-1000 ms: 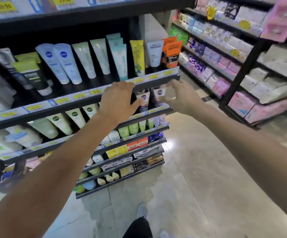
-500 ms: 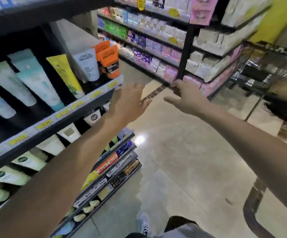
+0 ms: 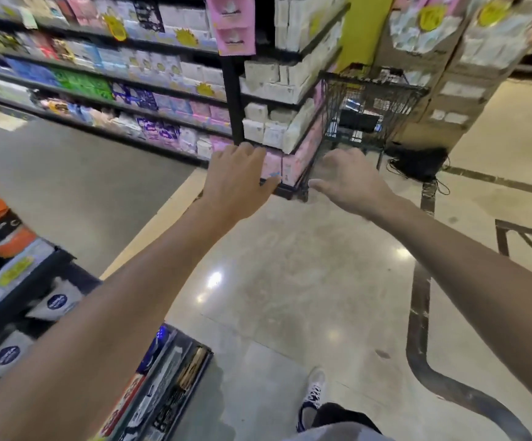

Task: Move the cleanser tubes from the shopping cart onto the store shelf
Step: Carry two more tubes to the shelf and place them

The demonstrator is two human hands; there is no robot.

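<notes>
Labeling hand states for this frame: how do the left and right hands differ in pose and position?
The left hand is seen from its back, fingers pointing up at the pink packs on the shelf end; the right hand is angled, its fingers reaching toward the shopping cart. The left hand lies further from the cart than the right hand. Both hands are empty, with relaxed fingers and arms outstretched; neither touches the cart.

Cart (image 3: 369, 103): dark wire metal. Floor (image 3: 290, 281): glossy polished stone, w/ reflections. Shelf (image 3: 19, 291) edges: matt dark metal.
</notes>
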